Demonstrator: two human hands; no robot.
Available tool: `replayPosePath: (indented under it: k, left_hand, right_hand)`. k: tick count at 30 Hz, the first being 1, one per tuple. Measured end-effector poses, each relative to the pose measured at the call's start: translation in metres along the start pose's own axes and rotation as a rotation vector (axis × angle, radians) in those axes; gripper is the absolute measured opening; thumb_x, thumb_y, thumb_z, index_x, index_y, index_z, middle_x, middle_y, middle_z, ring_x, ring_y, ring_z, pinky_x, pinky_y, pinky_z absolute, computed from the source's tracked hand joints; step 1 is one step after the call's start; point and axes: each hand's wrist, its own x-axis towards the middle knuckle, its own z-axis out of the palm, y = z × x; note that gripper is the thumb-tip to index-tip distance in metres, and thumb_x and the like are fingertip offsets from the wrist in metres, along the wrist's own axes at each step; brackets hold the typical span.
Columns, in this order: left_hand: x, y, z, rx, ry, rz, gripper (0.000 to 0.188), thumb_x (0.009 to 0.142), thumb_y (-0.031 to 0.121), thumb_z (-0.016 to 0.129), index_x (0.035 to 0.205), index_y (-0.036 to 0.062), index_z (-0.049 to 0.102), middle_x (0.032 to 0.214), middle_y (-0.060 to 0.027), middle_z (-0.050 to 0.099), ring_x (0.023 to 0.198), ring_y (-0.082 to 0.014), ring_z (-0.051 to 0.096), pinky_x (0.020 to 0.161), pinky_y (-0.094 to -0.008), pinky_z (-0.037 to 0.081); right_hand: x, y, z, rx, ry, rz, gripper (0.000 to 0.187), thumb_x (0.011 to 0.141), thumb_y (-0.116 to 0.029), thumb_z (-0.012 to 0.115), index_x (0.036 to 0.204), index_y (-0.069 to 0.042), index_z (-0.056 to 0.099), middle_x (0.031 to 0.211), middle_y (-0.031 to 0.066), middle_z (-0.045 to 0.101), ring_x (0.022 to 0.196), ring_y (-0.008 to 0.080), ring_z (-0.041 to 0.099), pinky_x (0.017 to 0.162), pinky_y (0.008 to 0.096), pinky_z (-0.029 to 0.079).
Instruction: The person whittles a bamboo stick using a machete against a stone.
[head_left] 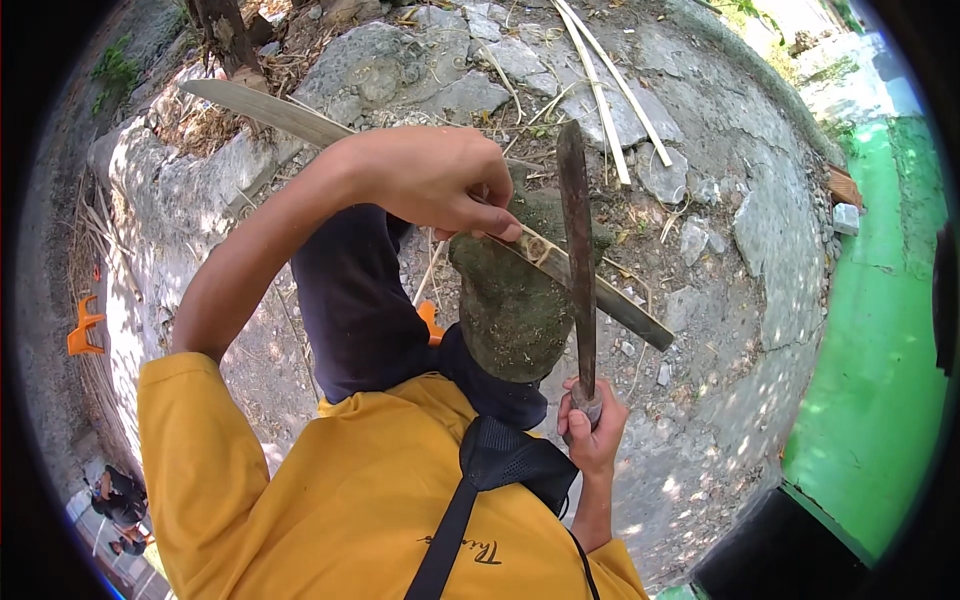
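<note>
My left hand [440,180] bends over a long bamboo slat [630,312] and pinches it between thumb and fingers, close to a knobbly node. The slat slants down to the right; a pale length reaching to the upper left seems to be the same piece, its middle hidden by my hand. In my right hand [597,428] is the handle of a machete [577,220]. Its dark, worn blade points up and crosses in front of the slat; whether they touch I cannot tell. Beneath the slat is a rough grey-green mass [515,325], perhaps cloth or stone, beside my dark-trousered leg.
Cracked, rubble-strewn concrete [700,450] surrounds me. Pale thin strips [600,85] lie ahead, near a tree trunk [225,35]. An orange plastic object [86,326] is at the left. Bright green paving [850,400] runs along the right. People [118,500] are at the far lower left.
</note>
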Motion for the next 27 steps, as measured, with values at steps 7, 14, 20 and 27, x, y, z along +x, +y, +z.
replayPosePath:
  k: [7,14,20,27]
  left_hand:
    - [0.014,-0.016,0.005,-0.088,-0.088,-0.161,0.068,0.098,0.062,0.068,0.073,-0.0007,0.07,0.054,-0.0094,0.056,0.053,-0.0228,0.06,0.052,-0.0406,0.044]
    - [0.007,-0.019,0.021,0.123,0.185,-0.072,0.078,0.093,0.069,0.071,0.061,-0.0023,0.063,0.049,-0.0109,0.037,0.047,-0.0295,0.043,0.05,-0.0446,0.037]
    - [0.006,-0.014,0.027,0.168,0.287,-0.045,0.079,0.092,0.069,0.072,0.058,-0.0022,0.06,0.047,-0.0106,0.034,0.045,-0.0305,0.042,0.05,-0.0446,0.036]
    - [0.007,-0.015,0.033,0.192,0.353,-0.005,0.079,0.092,0.068,0.072,0.058,-0.0022,0.06,0.048,-0.0123,0.034,0.047,-0.0328,0.041,0.052,-0.0454,0.036]
  right_hand:
    - [-0.007,-0.006,0.001,-0.016,0.027,0.025,0.056,0.101,-0.048,0.065,0.123,0.004,0.062,0.067,0.0037,0.06,0.053,0.0094,0.056,0.05,0.0248,0.042]
    - [-0.013,-0.016,0.0,-0.021,0.028,0.053,0.058,0.103,-0.046,0.064,0.13,0.005,0.058,0.069,0.0046,0.059,0.056,0.0099,0.057,0.052,0.025,0.044]
    - [-0.022,-0.016,-0.005,0.049,0.028,0.098,0.067,0.103,-0.056,0.06,0.129,0.006,0.058,0.069,0.0059,0.059,0.055,0.0114,0.057,0.052,0.0261,0.045]
    - [-0.019,-0.019,-0.005,0.082,0.017,0.126,0.07,0.103,-0.059,0.058,0.13,0.006,0.058,0.07,0.0061,0.059,0.055,0.0118,0.057,0.051,0.0271,0.046]
